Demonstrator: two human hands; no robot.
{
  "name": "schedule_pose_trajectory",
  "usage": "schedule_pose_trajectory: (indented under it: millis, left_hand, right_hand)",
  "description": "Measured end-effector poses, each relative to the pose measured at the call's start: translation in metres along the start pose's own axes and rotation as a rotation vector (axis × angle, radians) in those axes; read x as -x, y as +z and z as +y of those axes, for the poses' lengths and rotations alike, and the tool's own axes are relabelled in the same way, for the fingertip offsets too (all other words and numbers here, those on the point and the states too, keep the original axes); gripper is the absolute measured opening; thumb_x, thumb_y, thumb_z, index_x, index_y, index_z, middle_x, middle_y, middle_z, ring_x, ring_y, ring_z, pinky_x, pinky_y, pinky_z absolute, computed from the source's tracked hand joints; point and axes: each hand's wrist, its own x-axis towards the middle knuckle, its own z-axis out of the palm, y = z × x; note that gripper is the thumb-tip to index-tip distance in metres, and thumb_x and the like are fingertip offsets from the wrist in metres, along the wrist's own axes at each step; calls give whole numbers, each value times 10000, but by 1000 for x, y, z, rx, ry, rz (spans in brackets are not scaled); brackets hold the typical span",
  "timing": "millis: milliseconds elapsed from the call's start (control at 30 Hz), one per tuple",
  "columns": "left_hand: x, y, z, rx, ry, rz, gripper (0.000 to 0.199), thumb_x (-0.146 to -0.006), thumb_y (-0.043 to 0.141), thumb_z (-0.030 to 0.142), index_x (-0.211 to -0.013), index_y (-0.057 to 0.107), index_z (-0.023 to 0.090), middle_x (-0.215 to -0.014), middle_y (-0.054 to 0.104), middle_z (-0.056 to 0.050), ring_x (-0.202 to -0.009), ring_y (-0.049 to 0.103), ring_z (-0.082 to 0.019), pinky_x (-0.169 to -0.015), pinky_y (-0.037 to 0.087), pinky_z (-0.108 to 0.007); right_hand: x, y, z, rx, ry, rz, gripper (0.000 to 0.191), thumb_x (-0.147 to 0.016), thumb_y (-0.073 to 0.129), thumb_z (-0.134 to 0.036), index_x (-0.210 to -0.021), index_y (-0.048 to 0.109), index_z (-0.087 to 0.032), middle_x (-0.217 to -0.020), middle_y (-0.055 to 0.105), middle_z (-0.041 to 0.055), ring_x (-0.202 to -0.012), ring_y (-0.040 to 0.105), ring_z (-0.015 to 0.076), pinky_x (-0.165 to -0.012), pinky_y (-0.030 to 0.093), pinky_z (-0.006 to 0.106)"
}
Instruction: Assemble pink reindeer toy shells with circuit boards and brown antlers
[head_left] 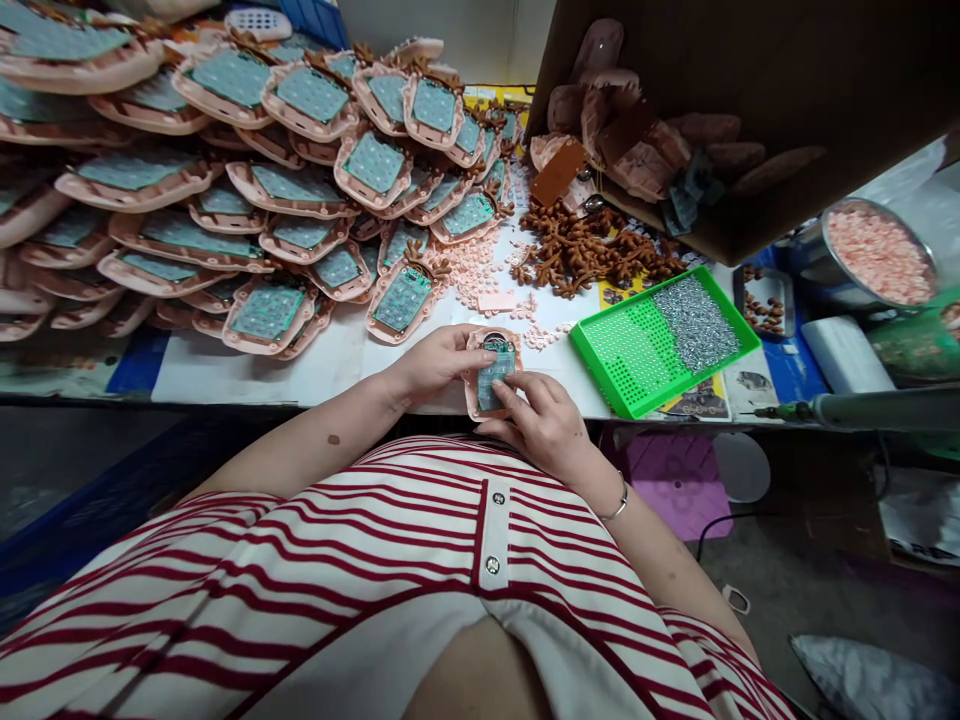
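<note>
At the table's front edge, both hands are on a pink plastic toy shell with a green circuit board (487, 390) inside it. My left hand (442, 362) grips the shell's left side, its thumb lying over the upper part of the board. My right hand (541, 415) closes on the lower right, with fingertips pressed onto the board and the thumb beneath the edge. Just beyond and to the left lies another shell with a board (403, 298) and brown antler pieces. Small pink plastic parts (480, 270) are scattered behind my hands.
Many board-filled shells (300, 95) are stacked at left. A pile of brown antlers (577, 245) lies before a cardboard box (750, 90) of shells. The green tray (637, 400) holds many screws. A metal bowl (817, 260) of pink parts and an electric screwdriver (862, 408) are at right.
</note>
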Motion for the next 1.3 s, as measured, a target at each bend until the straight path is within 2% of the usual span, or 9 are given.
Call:
schedule_pose_trajectory:
  millis: [133,300,467,733,833,967,1067,1167,1300]
  left_hand:
    - [1,0,0,-32,-20,-43,417,-726,806,295,-1103,735,133,-945,752,-80,-800,691,-188,-764,536,-301]
    - [0,5,1,-8,-14,-13,421,-643,853,283,-1017,749,118,-907,746,-67,-809,668,-172,-762,509,-276]
    - [1,11,2,82,-44,17,308,-623,865,275,-830,707,112,-793,712,-33,-724,636,-138,-711,498,-255]
    - [1,10,-4,93,-53,73,288,-669,847,283,-643,611,120,-607,616,1,-554,541,-97,-578,441,-227]
    - [0,10,-6,124,-49,17,237,-660,844,227,-783,677,114,-753,692,-32,-702,632,-140,-699,500,-256]
    - [3,13,-11,200,-27,-40,444,-648,832,151,-1071,697,142,-996,736,-70,-865,680,-177,-833,526,-299]
    - [3,18,-15,232,-7,-44,529,-641,830,120,-1142,669,172,-1044,728,-61,-893,681,-167,-842,526,-284]
    - [0,22,-17,244,15,29,565,-611,836,96,-1138,650,177,-1051,722,-52,-907,677,-163,-837,520,-266]
    - [-5,23,-17,262,-20,77,540,-602,826,103,-1106,641,158,-939,714,-37,-823,677,-170,-795,530,-293]
  right_hand:
    - [-3,-6,1,30,34,36,654,-842,682,-509,-1361,526,-142,-1215,662,197,-1119,619,294,-927,570,473]
    - [-13,-13,5,-2,151,-180,875,-853,606,-606,-1527,315,-130,-1516,455,236,-1423,413,368,-1119,433,581]
    - [-15,-6,4,35,148,-198,882,-856,587,-621,-1483,370,-41,-1486,485,269,-1393,437,379,-1147,414,567]
    - [-13,1,3,45,153,-142,824,-851,599,-614,-1432,451,-48,-1396,568,273,-1308,525,386,-1081,481,588]
    - [-13,0,3,52,150,-148,820,-855,596,-612,-1432,454,-48,-1401,566,274,-1308,530,389,-1083,485,587]
    - [-12,2,5,82,126,-131,821,-863,578,-623,-1440,449,-54,-1410,565,269,-1321,522,397,-1084,485,594]
    - [-12,5,7,119,97,-79,853,-847,583,-650,-1442,447,-55,-1407,568,262,-1315,526,400,-1070,496,587]
    - [-15,8,13,99,124,-63,889,-816,603,-679,-1434,457,-58,-1392,570,260,-1295,532,402,-1064,493,594]
    - [-17,5,29,-112,253,-88,777,-843,587,-655,-1448,468,-182,-1422,537,197,-1312,519,354,-1076,476,589]
